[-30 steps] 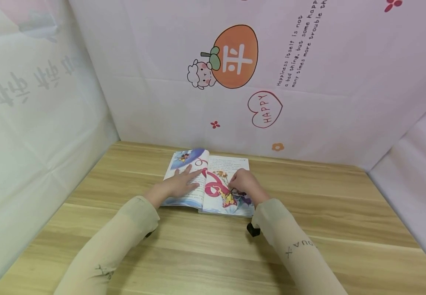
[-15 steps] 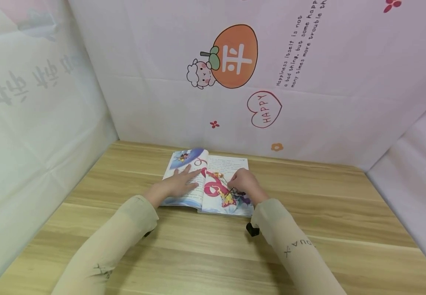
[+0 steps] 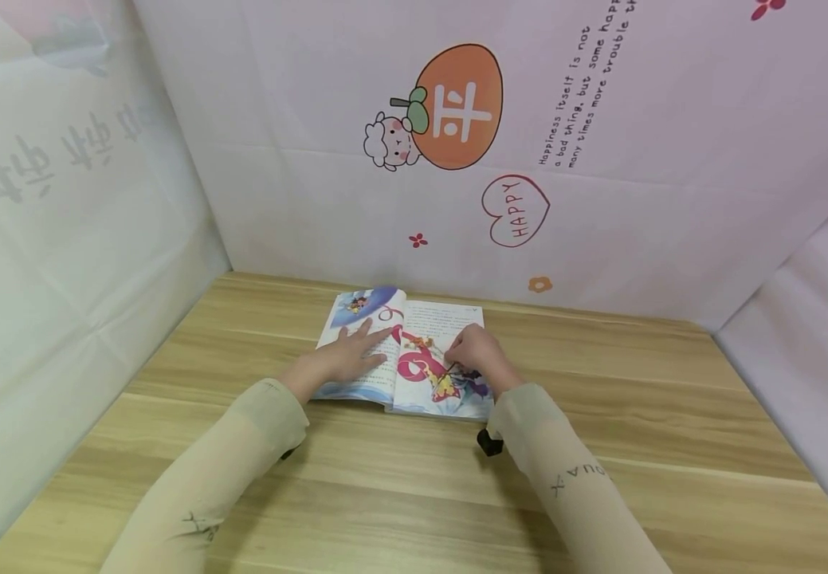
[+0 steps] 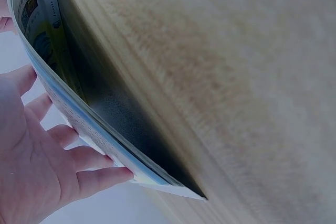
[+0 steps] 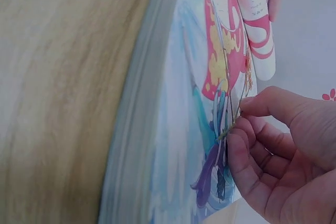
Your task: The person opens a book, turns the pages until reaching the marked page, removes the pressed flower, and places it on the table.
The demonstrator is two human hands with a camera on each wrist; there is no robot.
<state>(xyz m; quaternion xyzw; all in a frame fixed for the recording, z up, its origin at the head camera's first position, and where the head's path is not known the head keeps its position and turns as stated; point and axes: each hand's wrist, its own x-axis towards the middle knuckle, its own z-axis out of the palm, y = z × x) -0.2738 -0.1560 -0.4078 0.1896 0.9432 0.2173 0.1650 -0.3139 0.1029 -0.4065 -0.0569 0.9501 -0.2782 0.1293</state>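
An open picture book (image 3: 438,315) lies on the wooden table, its left side lifted off the wood in the left wrist view. My left hand (image 3: 345,355) rests on the left page with fingers spread and straight; the same hand (image 4: 42,156) shows its palm in the left wrist view. Over the right page, my right hand (image 3: 476,351) pinches the thin stem of what looks like a dried flower sprig (image 3: 421,343). In the right wrist view thumb and forefinger of that hand (image 5: 286,156) meet at the stem, below the sprig's orange-brown tufts (image 5: 248,74).
The wooden table (image 3: 399,494) extends to both sides and in front of the book. Behind it rises a white printed cloth wall (image 3: 313,207), with cloth also at left and right. A black wrist piece (image 3: 488,442) shows under the right cuff.
The sprig's tufts have shifted slightly left and appear lower over the right page. Both hands stay nearly in place, the left still on its page.
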